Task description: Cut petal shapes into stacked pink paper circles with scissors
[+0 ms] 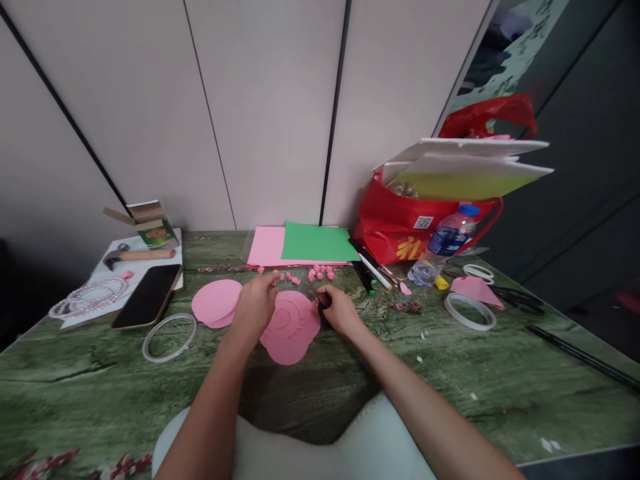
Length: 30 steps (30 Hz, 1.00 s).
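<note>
My left hand (256,303) holds the upper left edge of a pink paper disc (290,330) marked with a spiral line. The disc lies on the green table (100,380) in front of me. At the disc's right edge, my right hand (339,310) is closed on a small dark tool (323,301), probably scissors; its blades are hidden. Another pink paper circle (216,302) lies just left of my left hand. Several small pink paper rolls (320,272) sit just beyond my hands.
Pink and green paper sheets (310,243) lie by the wall. Left: a phone (149,295), tape ring (169,337), bead string (90,297), hammer (137,255). Right: pens (370,267), a red bag (400,223) holding boards, a water bottle (443,245), more tape rings (470,311).
</note>
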### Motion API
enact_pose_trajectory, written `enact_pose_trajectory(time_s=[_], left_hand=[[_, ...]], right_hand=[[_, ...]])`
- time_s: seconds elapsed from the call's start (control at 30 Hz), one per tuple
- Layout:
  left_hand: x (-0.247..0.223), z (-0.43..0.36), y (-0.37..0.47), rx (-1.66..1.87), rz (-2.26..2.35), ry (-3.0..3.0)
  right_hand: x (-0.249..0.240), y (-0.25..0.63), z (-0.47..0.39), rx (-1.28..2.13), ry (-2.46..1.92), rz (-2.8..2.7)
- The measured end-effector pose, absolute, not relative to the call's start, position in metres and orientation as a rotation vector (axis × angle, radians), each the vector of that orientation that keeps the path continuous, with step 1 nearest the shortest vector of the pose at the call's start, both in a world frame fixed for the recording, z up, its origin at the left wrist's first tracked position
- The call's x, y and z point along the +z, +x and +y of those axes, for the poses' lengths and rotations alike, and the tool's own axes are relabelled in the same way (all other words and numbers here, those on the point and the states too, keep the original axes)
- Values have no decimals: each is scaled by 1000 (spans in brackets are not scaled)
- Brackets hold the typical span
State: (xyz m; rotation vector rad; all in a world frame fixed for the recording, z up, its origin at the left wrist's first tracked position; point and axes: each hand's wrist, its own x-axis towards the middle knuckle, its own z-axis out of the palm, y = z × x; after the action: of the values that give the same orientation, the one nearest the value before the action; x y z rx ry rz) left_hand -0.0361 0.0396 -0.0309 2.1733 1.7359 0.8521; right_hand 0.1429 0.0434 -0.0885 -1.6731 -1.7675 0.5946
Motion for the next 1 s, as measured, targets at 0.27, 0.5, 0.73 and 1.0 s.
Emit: enact_pose_trajectory(time_s=[0.27,0.5,0.73,1.0], left_hand=[[-16,35,-86,236,2315,2071],[-32,45,-123,257,2422,1949],[-41,50,-111,121,2393,1921],[-46,53,-114,99,2407,1917]], right_hand=[[-91,148,44,486,-1861,-1832],[-83,164,40,396,-2048,-1666],[-74,161,38,600,-1745,-1590],[-76,142,33,967,-1275,-1465]])
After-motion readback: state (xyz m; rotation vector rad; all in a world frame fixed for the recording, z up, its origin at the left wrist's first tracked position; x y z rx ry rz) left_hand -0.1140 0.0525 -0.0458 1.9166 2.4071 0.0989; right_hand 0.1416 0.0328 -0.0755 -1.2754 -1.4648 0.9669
